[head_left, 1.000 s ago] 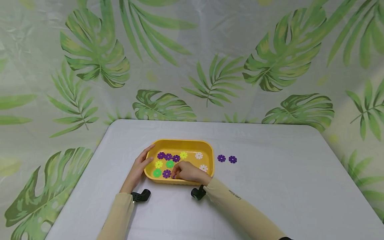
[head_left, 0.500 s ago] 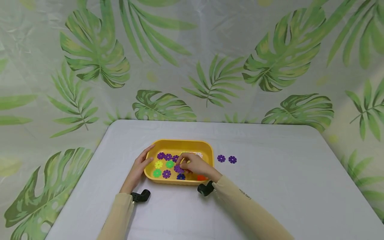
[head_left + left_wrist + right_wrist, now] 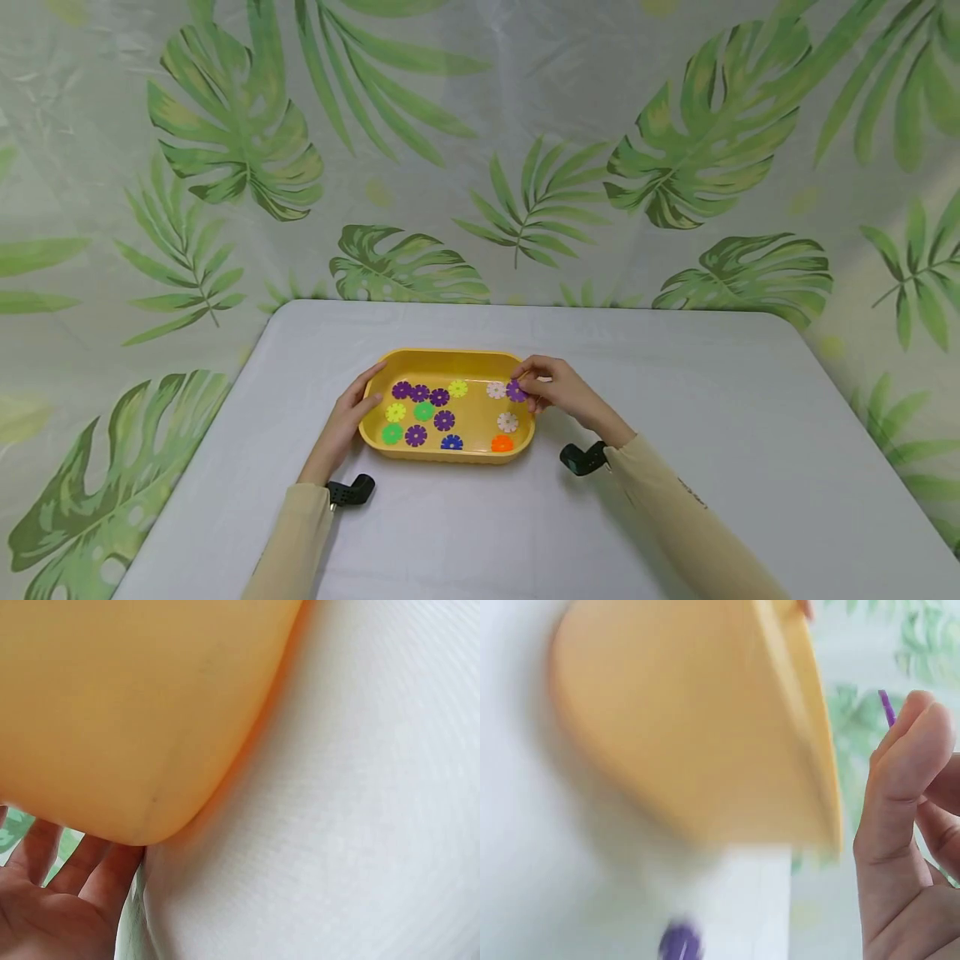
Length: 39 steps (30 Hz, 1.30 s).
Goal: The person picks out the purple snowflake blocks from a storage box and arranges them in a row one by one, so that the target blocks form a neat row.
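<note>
In the head view, a yellow tray holds several notched, flower-shaped plastic discs in purple, yellow, green, white, blue and orange. My left hand holds its left end, thumb over the rim; in the left wrist view the fingers lie against the tray's edge. Over the right rim, my right hand pinches a purple disc between thumb and fingertips. Only a thin edge of that purple disc shows past the fingertips in the right wrist view.
A blurred purple disc lies on the table beside the tray's right end, hidden behind the right hand in the head view. The white-covered table meets a leaf-patterned curtain at its back edge.
My right hand has lifted a purple disc from inside the tray and carried it right to the rim, uncovering the blue, orange and white discs. The left hand stays in place.
</note>
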Each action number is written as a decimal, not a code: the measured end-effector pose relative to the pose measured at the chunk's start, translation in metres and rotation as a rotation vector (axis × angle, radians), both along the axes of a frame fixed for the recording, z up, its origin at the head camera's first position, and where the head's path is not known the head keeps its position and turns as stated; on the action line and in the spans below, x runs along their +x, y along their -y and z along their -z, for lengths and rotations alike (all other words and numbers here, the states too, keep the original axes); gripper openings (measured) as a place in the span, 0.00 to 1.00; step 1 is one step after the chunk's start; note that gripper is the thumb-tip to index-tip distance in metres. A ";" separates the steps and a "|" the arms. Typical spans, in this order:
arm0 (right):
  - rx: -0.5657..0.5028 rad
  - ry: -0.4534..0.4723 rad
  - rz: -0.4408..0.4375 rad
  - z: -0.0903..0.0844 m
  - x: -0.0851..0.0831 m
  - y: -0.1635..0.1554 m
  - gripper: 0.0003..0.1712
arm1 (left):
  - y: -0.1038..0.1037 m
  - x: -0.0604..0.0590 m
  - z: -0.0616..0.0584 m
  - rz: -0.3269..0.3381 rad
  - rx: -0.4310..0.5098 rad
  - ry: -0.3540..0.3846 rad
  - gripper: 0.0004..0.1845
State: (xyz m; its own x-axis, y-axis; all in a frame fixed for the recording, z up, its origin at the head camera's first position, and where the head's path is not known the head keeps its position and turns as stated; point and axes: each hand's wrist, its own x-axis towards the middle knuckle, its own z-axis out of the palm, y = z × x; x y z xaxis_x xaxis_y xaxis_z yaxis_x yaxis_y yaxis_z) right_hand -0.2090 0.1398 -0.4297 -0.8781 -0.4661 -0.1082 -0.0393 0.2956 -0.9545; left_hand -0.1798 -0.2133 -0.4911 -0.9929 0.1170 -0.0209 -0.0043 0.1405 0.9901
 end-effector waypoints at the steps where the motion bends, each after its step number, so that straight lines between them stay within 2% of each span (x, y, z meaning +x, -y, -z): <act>1: 0.003 0.014 0.025 0.002 -0.001 -0.009 0.13 | 0.000 0.000 0.001 -0.003 -0.001 -0.002 0.26; 7: 0.056 0.046 0.150 0.022 -0.003 -0.065 0.15 | 0.001 0.001 0.001 -0.011 -0.004 -0.002 0.26; 13: 0.039 0.051 0.207 0.037 0.001 -0.107 0.17 | 0.001 0.002 0.001 -0.011 -0.007 -0.001 0.26; 18: 0.067 0.035 0.228 0.044 0.001 -0.124 0.16 | 0.002 0.002 0.002 -0.008 -0.004 -0.012 0.26; 26: 0.158 0.027 0.290 0.050 -0.001 -0.125 0.15 | 0.000 0.002 0.002 -0.011 0.013 -0.013 0.26; 27: 0.179 0.014 0.298 0.051 -0.001 -0.124 0.14 | -0.001 0.003 -0.002 -0.008 0.015 -0.007 0.26; 32: 0.277 -0.080 0.326 0.045 0.001 -0.117 0.13 | -0.001 0.003 -0.002 -0.002 0.015 -0.008 0.26; 34: 0.254 -0.096 0.324 0.039 0.002 -0.110 0.13 | 0.000 0.002 0.002 -0.004 0.012 -0.018 0.26; 39: 0.057 -0.048 0.266 0.017 0.007 -0.077 0.16 | 0.000 0.001 0.002 -0.003 0.014 -0.013 0.26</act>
State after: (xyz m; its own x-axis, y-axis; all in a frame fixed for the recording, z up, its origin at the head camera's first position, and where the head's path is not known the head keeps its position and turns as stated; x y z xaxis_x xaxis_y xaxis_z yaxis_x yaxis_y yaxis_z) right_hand -0.2017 0.2164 -0.4465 -0.9736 -0.2126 -0.0827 0.0020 0.3545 -0.9350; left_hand -0.1789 -0.2131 -0.4931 -0.9934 0.1146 -0.0067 0.0080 0.1268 0.9919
